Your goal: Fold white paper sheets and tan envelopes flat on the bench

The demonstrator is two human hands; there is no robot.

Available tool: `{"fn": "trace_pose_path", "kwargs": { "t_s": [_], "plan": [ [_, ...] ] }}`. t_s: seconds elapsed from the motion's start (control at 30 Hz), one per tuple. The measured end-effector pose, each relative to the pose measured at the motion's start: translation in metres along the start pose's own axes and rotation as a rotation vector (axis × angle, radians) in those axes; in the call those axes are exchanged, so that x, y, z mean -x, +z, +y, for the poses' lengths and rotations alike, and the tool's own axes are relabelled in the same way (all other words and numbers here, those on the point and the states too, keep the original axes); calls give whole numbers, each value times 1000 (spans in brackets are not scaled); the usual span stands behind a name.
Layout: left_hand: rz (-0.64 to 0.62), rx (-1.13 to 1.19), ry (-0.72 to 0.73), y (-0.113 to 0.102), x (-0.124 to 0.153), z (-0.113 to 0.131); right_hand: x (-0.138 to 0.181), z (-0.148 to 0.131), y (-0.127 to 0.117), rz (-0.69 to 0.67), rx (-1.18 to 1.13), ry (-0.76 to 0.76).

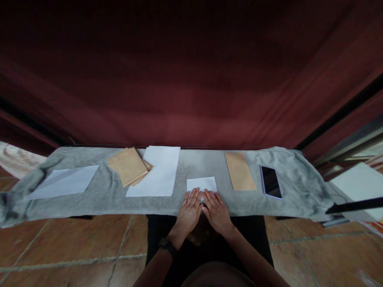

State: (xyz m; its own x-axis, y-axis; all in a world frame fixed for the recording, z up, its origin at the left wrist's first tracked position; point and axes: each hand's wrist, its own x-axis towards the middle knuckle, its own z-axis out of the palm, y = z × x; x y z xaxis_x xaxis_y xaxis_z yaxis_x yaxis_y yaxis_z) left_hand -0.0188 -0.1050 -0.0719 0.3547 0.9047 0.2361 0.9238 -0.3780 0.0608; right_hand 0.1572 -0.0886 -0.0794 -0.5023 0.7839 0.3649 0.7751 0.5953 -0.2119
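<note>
My left hand (189, 211) and my right hand (216, 210) lie side by side, fingers stretched flat, on the near edge of a small folded white sheet (202, 183). The sheet rests on a grey cloth (104, 197) spread over a long low table. Both hands press the paper down and hold nothing. A dark watch sits on my left wrist. A single brown envelope (239, 171) lies just right of the sheet, and a stack of white paper (157, 172) lies to its left.
A dark phone (271, 181) lies right of the envelope. A pile of brown envelopes (128, 166) overlaps the white stack; another white sheet (64, 181) lies far left. A dark red curtain hangs behind the table. Tiled floor lies below.
</note>
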Motion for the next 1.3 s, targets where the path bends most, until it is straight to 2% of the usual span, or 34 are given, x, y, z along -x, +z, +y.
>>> {"fn": "trace_pose_path", "kwargs": {
  "t_s": [0.33,0.83,1.1,1.3],
  "plan": [
    [42,-6,-89,-6,21,-9,14,12,-3,-10,49,37],
    [89,-18,-274,0,25,-5,27,23,-2,23,117,149],
    [112,-1,-284,-2,19,2,21,19,-7,38,55,178],
    [89,24,-143,9,0,28,-2,-1,-8,-36,-65,90]
  ]
}}
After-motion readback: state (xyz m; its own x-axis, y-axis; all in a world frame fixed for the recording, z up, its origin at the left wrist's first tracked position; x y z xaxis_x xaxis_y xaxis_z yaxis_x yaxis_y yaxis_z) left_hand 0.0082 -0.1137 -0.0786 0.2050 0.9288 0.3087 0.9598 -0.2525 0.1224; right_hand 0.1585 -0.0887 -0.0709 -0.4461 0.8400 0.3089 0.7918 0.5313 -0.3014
